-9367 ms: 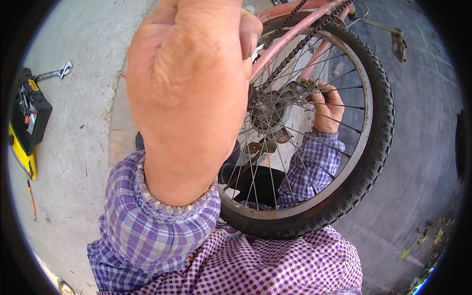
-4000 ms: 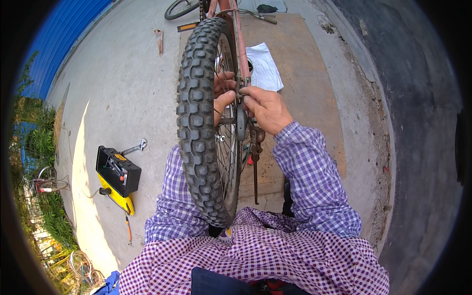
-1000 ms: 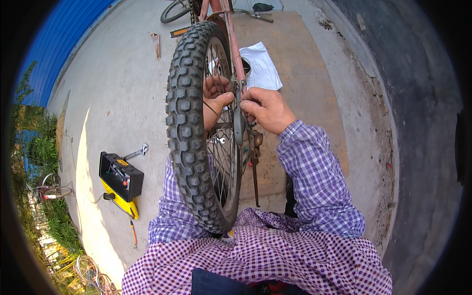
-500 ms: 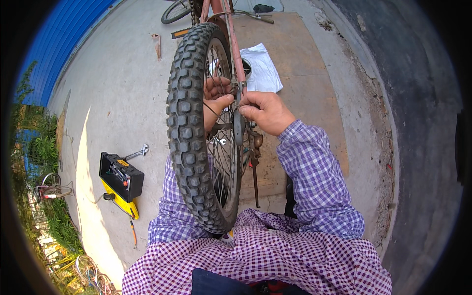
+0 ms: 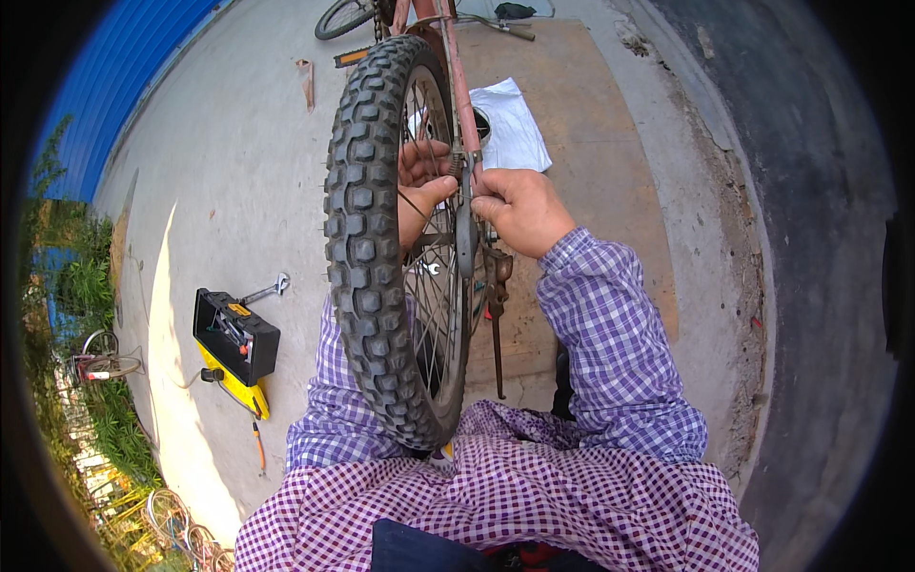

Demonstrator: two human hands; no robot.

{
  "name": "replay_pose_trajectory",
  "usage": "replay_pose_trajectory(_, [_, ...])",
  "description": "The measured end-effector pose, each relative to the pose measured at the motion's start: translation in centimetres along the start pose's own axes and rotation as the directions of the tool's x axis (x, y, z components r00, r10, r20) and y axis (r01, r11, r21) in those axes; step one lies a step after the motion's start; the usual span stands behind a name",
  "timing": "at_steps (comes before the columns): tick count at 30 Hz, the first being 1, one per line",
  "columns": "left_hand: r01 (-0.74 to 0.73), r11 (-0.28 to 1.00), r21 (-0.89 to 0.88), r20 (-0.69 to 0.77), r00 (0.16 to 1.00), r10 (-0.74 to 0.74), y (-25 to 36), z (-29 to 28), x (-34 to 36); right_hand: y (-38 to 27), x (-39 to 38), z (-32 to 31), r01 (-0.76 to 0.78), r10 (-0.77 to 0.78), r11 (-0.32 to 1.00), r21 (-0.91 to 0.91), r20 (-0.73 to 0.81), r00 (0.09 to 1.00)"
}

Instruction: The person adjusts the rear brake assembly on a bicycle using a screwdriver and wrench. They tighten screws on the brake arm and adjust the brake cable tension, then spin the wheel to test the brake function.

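A bicycle wheel with a knobby black tyre (image 5: pixel 365 224) stands in front of me beside a worn pink frame tube (image 5: pixel 463 100). My left hand (image 5: pixel 419 195) is on the wheel's left inner side, partly seen between the spokes. Its fingers curl and its thumb reaches to a small coil spring (image 5: pixel 456 165) by the tube; what they grip is hidden. From the right, my right hand (image 5: pixel 522 210) pinches at the tube's lower end, just above a grey metal arm (image 5: pixel 465 243). The small part between its fingertips cannot be made out.
A black toolbox (image 5: pixel 236 334) with tools lies on a yellow case (image 5: pixel 250 393) at the left, near an adjustable wrench (image 5: pixel 267 290). White sheeting (image 5: pixel 513 124) lies on a brown board (image 5: pixel 591 124). A rusty kickstand (image 5: pixel 498 334) hangs right of the wheel.
My right hand has shifted slightly right, still pinching near the tube's end. The left hand stays beside the spring. The view has moved a little.
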State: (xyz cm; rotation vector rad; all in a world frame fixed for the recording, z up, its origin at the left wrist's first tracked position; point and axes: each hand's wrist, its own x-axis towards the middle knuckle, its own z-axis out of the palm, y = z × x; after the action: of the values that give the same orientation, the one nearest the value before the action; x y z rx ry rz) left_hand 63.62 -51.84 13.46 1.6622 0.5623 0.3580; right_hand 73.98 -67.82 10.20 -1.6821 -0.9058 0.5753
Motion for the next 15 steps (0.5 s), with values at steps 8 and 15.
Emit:
replay_pose_trajectory(8, [0.015,1.000,0.027,-0.027,1.000,-0.014,-0.6,-0.2,-0.4,0.2,-0.1,1.0,-0.023,0.022,0.995,-0.095,-0.017,1.000])
replay_pose_trajectory(15, [0.003,1.000,-0.009,-0.018,1.000,-0.004,-1.2,-0.1,-0.3,0.5,0.0,1.5,-0.035,0.028,0.972,-0.234,-0.034,0.999])
